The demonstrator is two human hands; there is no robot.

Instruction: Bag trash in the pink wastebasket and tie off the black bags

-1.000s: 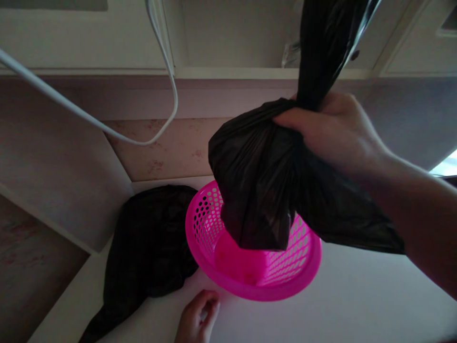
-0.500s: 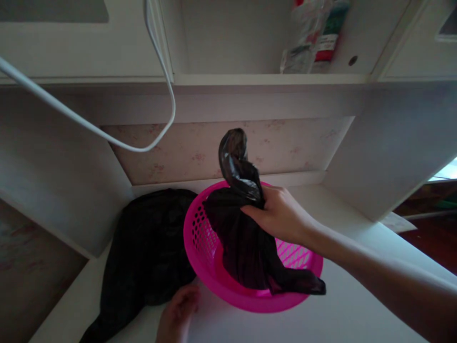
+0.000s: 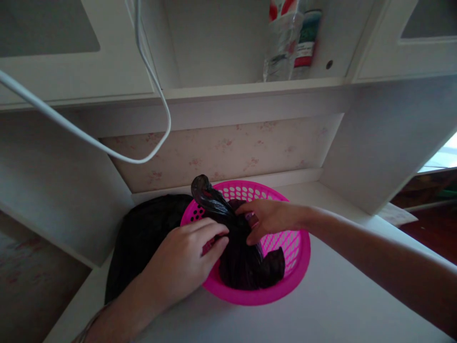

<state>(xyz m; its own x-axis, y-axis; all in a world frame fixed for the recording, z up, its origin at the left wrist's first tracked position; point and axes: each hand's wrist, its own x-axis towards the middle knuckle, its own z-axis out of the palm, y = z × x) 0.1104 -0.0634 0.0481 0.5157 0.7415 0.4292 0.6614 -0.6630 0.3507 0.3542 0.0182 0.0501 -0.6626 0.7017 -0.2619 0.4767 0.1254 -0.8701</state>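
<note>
Black bag (image 3: 243,259) lying crumpled inside the pink basket (image 3: 296,267), its twisted neck rising at the far left above the rim; left hand (image 3: 185,259) laid over the basket's near-left rim, fingers curled onto the bag's neck; right hand (image 3: 267,219) reaching in from the right, fingers bent and pinching the same neck just beside the left fingertips; basket standing on the white desk (image 3: 339,305), near its far edge and the papered back wall; a second dark bag (image 3: 143,238) touching the basket's left side, filling the corner against the slanted left panel; bare desk to the right and near side of the basket, bounded on the right by a white side panel; shelf (image 3: 250,88) overhead carrying a bottle (image 3: 282,47); white cable (image 3: 153,85) looping down at the far left. Compared with half a second earlier: bag sunk lower into the basket, no longer draped over the near rim; left hand moved from the desk up to the bag.
</note>
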